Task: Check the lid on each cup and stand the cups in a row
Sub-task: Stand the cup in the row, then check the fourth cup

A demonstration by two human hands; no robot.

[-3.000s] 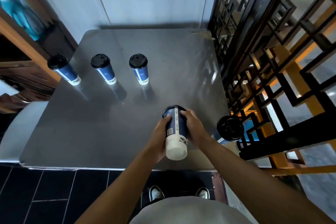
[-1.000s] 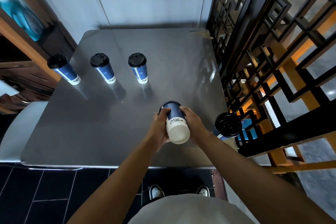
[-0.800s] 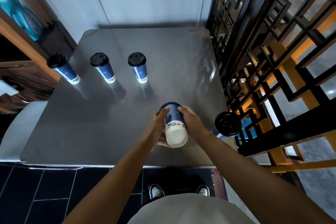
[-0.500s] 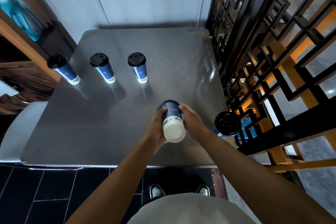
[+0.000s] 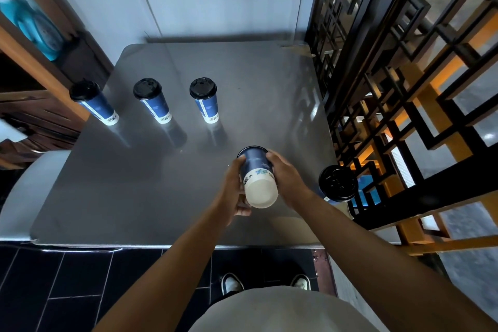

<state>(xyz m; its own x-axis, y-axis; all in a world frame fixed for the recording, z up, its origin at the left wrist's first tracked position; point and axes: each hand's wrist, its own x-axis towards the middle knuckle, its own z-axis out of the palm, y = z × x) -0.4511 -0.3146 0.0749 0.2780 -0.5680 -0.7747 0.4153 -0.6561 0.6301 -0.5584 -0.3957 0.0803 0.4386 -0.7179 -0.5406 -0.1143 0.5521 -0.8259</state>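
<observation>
I hold a blue paper cup (image 5: 257,170) tipped over above the steel table (image 5: 161,191), its white bottom toward me and its lid end pointing away and down. My left hand (image 5: 235,191) grips its left side and my right hand (image 5: 283,175) its right side. Three blue cups with black lids stand upright in a row at the far left: one (image 5: 93,101), a second (image 5: 152,100) and a third (image 5: 204,98). Another lidded cup (image 5: 338,183) stands at the table's right edge, close to my right wrist.
A black lattice screen (image 5: 390,89) runs along the table's right side. A pale wall closes the far end. Wooden shelving (image 5: 32,83) stands to the left. The table's near edge sits just above black floor tiles and my shoes.
The cup in my hands has been turned and tilted, its white bottom swinging more toward me. My hands shifted slightly on it. The standing cups have not moved.
</observation>
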